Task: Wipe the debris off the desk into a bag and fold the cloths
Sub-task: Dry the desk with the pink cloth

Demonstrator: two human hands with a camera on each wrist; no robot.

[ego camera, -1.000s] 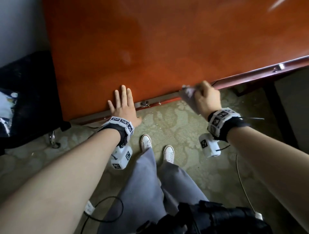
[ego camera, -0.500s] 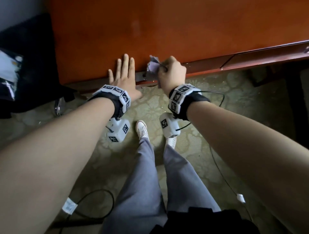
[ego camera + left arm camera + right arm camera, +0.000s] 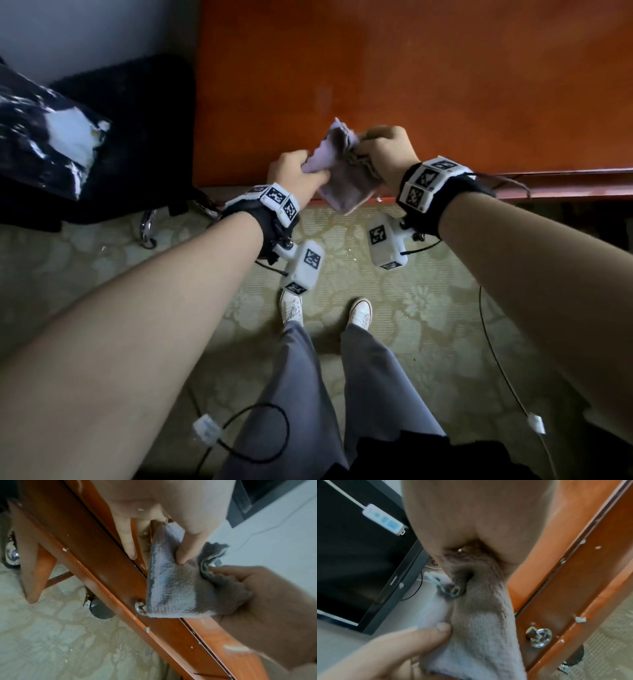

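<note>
A grey-lavender cloth (image 3: 339, 174) hangs bunched over the front edge of the orange-brown desk (image 3: 428, 85). My left hand (image 3: 308, 169) pinches its left side between thumb and fingers (image 3: 181, 550). My right hand (image 3: 366, 144) grips the crumpled right end of the cloth (image 3: 171, 588). In the right wrist view the cloth (image 3: 479, 628) drapes down from my right palm, with a left-hand finger (image 3: 428, 632) against it. White crumbs (image 3: 147, 629) stick to the desk's front rail (image 3: 573, 588). A black glossy bag (image 3: 51, 144) lies at the far left.
The bag rests on a black chair (image 3: 137, 137) left of the desk. A metal drawer knob (image 3: 539, 637) sits on the front rail. Crumbs dot the patterned carpet (image 3: 411, 308) around my white shoes (image 3: 291, 306). Cables trail on the floor. A white power strip (image 3: 383, 519) hangs by a black screen.
My left hand has lifted off the desk edge, where it lay flat, and taken hold of the cloth. My right hand has brought the cloth over to it.
</note>
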